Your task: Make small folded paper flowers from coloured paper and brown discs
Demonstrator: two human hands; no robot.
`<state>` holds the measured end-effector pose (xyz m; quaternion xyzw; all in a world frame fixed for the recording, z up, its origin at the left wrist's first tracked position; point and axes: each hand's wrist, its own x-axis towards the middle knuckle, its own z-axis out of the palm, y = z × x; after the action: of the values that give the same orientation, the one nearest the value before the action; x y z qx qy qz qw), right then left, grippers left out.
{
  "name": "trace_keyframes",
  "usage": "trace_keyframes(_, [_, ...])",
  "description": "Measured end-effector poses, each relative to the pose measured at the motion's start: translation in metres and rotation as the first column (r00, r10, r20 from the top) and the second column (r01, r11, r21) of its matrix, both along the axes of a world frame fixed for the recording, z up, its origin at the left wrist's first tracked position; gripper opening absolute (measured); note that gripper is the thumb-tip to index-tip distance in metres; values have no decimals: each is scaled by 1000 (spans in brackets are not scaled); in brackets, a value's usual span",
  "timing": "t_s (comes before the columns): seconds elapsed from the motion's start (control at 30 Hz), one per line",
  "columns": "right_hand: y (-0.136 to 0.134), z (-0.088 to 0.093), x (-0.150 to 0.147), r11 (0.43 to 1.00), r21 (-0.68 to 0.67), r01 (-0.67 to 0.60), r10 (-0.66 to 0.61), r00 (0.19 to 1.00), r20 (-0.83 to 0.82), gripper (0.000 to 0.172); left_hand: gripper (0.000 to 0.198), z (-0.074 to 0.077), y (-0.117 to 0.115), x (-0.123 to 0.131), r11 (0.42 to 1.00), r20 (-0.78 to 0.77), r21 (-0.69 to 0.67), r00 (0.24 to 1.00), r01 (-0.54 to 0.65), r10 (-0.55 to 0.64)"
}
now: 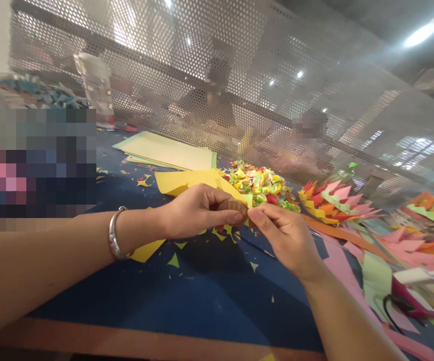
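Well inside the table edge (pixel 156 337), both hands (pixel 194 213) (pixel 288 233) pinch yellow paper (pixel 199 179).

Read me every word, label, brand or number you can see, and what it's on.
No text can be read.
Clear jug: small reddish marks, too blurred to tell whether they are print.
Yellow sheet: no lettering visible on the part that shows.

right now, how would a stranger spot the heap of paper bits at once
Across the blue table, look just beyond the left hand and right hand, towards the perforated screen. The heap sits there, behind the yellow sheet's right end. Unlike the spiky paper strips further right, it is a mound of small bits, mixed yellow, green, red and white.
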<state>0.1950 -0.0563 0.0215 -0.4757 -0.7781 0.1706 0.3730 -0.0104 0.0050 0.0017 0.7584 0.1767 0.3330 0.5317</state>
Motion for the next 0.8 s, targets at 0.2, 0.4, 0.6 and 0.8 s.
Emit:
trace_keyframes(0.2, [2,0,0,1000,13,10,-10,1000,8,39,24,-1,1,-1,1000,-29,21,1000,7,-7])
trace_keyframes(0.4, [2,-1,1,1000,5,8,-8,1000,27,39,30,4,0,-2,994,-72,105,997,11,-3])
trace_keyframes(0.6, [1,0,2,1000,3,22,-22,998,66,43,24,6,3,-4,992,-108,117,993,52,-39])
trace_keyframes(0.8, [1,0,2,999,-23,34,-31,995,95,44,26,6,3,-6,989,-176,143,984,36,-11])
